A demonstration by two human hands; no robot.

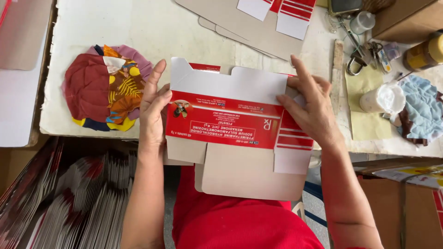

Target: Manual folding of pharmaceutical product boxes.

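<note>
A flat red and white carton blank (pixel 230 120) lies over the near edge of the white table (pixel 184 32), its grey cardboard flaps hanging toward my lap. My left hand (pixel 153 108) grips its left edge, thumb on the red panel. My right hand (pixel 310 103) presses on its right side, fingers spread over the white top flap and the striped side panel. Both hands hold the same blank.
A round patchwork cloth pad (pixel 104 87) lies left of the blank. More flat blanks (pixel 258 20) lie at the far side. Keys and a padlock (pixel 357 62), a small bottle, a white cup (pixel 383 97), a jar and blue cloth (pixel 424 108) crowd the right. Stacked blanks (pixel 69 198) fill the lower left.
</note>
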